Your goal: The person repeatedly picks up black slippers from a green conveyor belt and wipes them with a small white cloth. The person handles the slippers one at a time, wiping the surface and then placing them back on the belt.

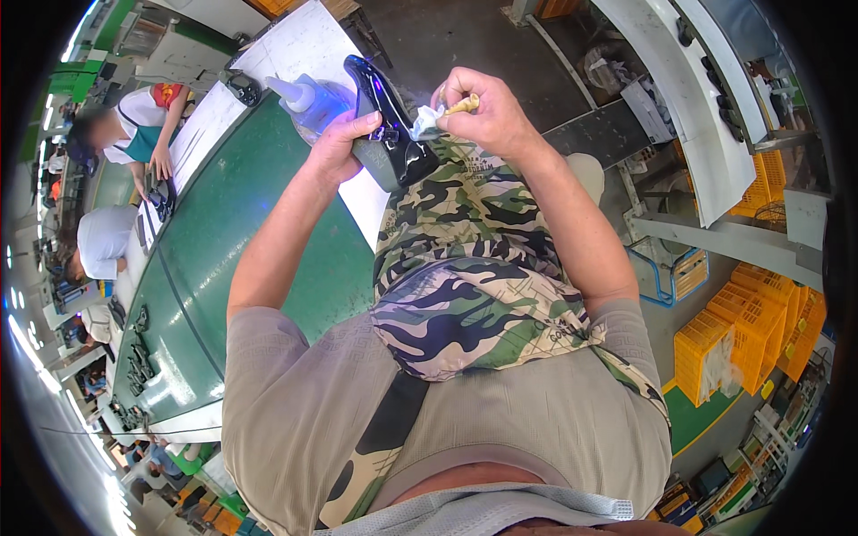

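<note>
A glossy black shoe (368, 85) with a small strap is tilted in front of me, a grey-green block filling its opening. My left hand (338, 147) is closed around its side, the thumb lying on top near the strap. Against the shoe's right side, my right hand (492, 112) pinches a crumpled white cloth (427, 122). A small yellowish, twisted piece (463, 104) sticks out at the same fingers; its kind is unclear. Just left of the shoe stands a translucent squeeze bottle (315, 105) with a pointed nozzle, looking bluish.
A green conveyor belt (241, 214) with white edges runs along my left. More black shoes (138, 362) sit along it. A co-worker (143, 129) handles a shoe across the belt. Yellow crates (737, 322) are stacked at right, near a blue metal frame (657, 277).
</note>
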The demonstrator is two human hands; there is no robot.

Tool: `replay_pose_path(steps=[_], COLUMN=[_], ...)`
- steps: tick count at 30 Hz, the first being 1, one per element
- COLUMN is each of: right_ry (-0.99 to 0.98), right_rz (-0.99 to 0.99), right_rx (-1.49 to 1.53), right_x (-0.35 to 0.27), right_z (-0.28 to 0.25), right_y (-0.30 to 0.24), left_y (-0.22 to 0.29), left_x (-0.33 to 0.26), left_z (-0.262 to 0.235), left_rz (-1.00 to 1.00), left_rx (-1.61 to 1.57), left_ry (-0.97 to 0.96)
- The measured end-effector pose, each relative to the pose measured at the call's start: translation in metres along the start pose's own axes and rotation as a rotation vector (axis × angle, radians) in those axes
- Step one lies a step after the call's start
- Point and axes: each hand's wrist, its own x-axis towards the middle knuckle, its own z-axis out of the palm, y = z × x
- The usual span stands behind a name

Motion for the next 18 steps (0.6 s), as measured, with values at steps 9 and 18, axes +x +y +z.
replay_pose_path(steps=[9,18], right_ry=[0.241,0.460], right_rz=[0.038,0.076], right_rx=[0.279,0.586], right_x=[-0.019,-0.033], right_z=[-0.017,-0.020], right_y=[0.024,0.029], left_y=[-0.015,-0.021], left_x=[0.008,0.022], left_z=[0.000,0.021], left_rz=[0.167,0.350], left_rx=[-0.321,-0.194], left_ry=[0.008,0.048])
